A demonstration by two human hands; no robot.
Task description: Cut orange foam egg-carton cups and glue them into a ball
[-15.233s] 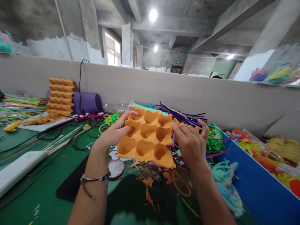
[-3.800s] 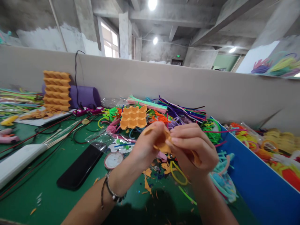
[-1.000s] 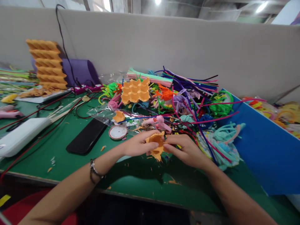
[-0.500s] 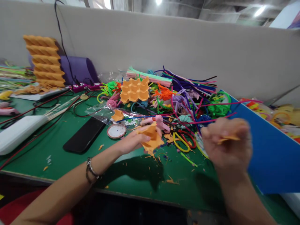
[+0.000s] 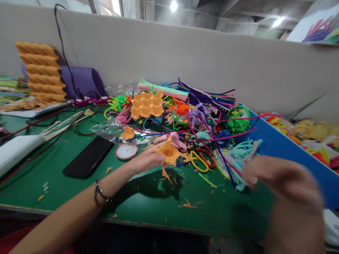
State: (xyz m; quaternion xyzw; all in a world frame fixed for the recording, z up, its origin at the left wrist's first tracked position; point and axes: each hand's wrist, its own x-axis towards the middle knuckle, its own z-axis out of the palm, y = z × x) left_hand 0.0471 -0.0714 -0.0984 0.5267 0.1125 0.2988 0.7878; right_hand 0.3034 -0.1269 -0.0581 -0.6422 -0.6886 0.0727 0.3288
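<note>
Orange egg-tray piece, one, held above green table.
Left hand grasping it at its left side, near pink tool; right hand blurred, raised, fingers bent, contents cannot be told; larger orange tray section behind, on pile of coloured stems; black slab at left.

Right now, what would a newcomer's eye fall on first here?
Probably the bright tangle of pipe cleaners in the middle, with a small orange tray at its left part. Next, the tall orange tray standing at far left, before the purple roll. Nearer, the left hand holds an orange piece.
</note>
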